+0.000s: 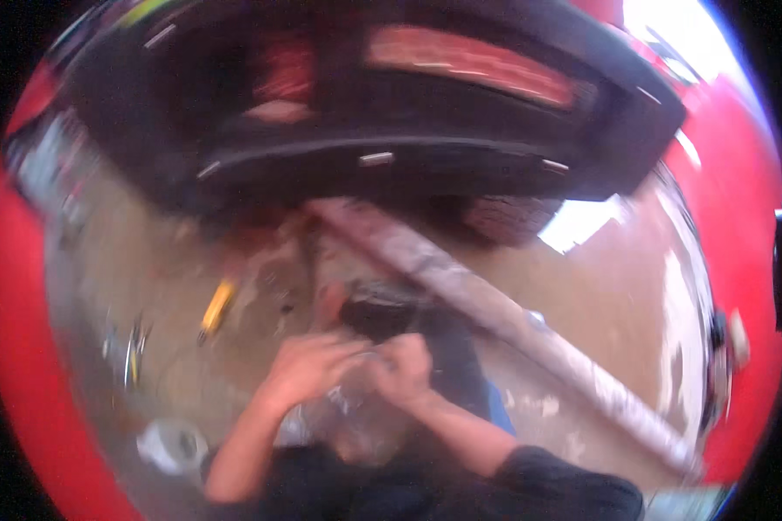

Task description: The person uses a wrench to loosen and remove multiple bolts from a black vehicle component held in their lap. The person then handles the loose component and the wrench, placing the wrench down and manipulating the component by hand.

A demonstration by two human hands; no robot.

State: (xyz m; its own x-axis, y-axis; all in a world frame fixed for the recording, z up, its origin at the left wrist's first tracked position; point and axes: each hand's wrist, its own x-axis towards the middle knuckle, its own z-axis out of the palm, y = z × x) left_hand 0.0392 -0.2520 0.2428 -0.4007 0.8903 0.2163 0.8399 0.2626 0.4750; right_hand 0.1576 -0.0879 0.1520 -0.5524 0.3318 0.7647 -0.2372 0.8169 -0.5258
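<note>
Both hands meet in front of my body, and the picture is smeared by motion. My left hand (317,365) reaches toward the right one with its fingers bent and pressed together. Beside it, my right hand (401,368) is closed, fingers curled toward the left fingertips. Whatever sits between the fingers is too small and blurred to name. Just beyond the hands lies a dark object (378,317), its kind unclear. Past it, a long pale beam (504,317) runs slantwise from the middle to the lower right.
A large black panel with openings (347,122) spans the far side, with red surfaces (743,174) at the edges. On the brown floor left are a yellow-handled tool (217,306), several thin tools (133,356) and a white round item (172,446).
</note>
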